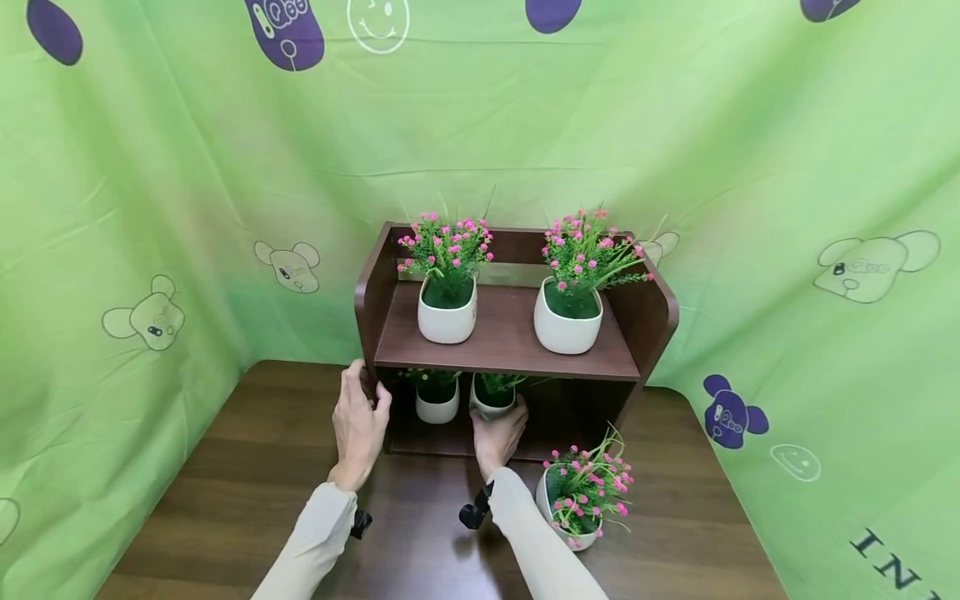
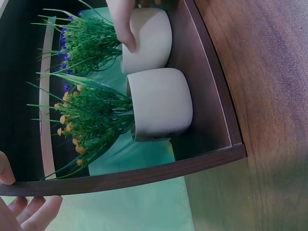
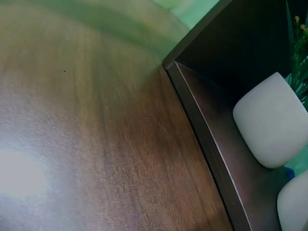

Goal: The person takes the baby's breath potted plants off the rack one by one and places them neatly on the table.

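Observation:
My left hand (image 1: 358, 425) grips the left side panel of a dark brown two-tier wooden shelf (image 1: 510, 362), thumb on one face and fingers on the other. On the lower tier, my right hand (image 1: 500, 433) holds the white pot of a purple-flowered plant (image 2: 153, 38). Just left of it stands a yellow-flowered plant in a white pot (image 2: 161, 103), upright and close beside the held one. The right wrist view shows both white pots at its right edge, while the right hand itself is out of that view.
Two pink-flowered potted plants (image 1: 447, 321) (image 1: 567, 329) stand on the upper tier. Another pink-flowered plant (image 1: 585, 500) is on the wooden table (image 1: 255, 475), beside my right forearm and in front of the shelf. Green printed cloth (image 1: 480, 117) hangs behind and around the table.

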`<state>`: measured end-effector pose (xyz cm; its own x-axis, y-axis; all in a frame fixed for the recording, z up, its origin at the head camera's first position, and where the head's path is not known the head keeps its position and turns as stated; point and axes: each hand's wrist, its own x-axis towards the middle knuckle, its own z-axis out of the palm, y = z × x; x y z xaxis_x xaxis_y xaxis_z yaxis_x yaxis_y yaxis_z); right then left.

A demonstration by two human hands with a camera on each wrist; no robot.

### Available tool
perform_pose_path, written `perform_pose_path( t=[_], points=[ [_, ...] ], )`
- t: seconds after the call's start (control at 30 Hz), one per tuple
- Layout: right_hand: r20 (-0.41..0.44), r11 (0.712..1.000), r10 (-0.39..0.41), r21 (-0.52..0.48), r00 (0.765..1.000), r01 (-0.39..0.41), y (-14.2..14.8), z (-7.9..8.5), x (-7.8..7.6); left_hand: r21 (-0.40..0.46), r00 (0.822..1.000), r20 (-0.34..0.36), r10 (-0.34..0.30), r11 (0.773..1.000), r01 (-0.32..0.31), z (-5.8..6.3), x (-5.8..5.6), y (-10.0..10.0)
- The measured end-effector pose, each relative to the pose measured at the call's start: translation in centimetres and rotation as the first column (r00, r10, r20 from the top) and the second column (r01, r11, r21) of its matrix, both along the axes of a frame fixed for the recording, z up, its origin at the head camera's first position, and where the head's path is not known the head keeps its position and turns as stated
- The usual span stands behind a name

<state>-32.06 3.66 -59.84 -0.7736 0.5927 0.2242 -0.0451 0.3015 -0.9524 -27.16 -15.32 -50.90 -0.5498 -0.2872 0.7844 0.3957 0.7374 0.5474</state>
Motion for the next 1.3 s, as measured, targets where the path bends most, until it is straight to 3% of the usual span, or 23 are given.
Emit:
perform_pose_path(
  t=[0.37,0.57,0.73,1.3],
  points=[
    [0.007,1.000,0.020,0.000,1.000,-0.020,0.8,0.0,-0.7,0.002,1.000,-0.022,0.005,1.000,-0.005,0.3,0.3,0.4],
    [0.061,0.999,0.034,-0.010,0.998,-0.033,1.0,0.3,-0.6,0.004,1.000,-0.023,0.005,1.000,-0.005,0.2,0.4,0.3],
    [0.105,1.000,0.019,0.014,0.994,-0.021,1.2,0.3,-0.1,0.013,1.000,-0.021,0.006,1.000,-0.005,0.2,0.4,0.4],
    [0.091,0.999,0.009,0.032,0.996,-0.012,0.9,-0.3,2.4,-0.016,1.000,-0.018,-0.004,1.000,0.004,0.1,-0.1,-0.1]
  ],
)
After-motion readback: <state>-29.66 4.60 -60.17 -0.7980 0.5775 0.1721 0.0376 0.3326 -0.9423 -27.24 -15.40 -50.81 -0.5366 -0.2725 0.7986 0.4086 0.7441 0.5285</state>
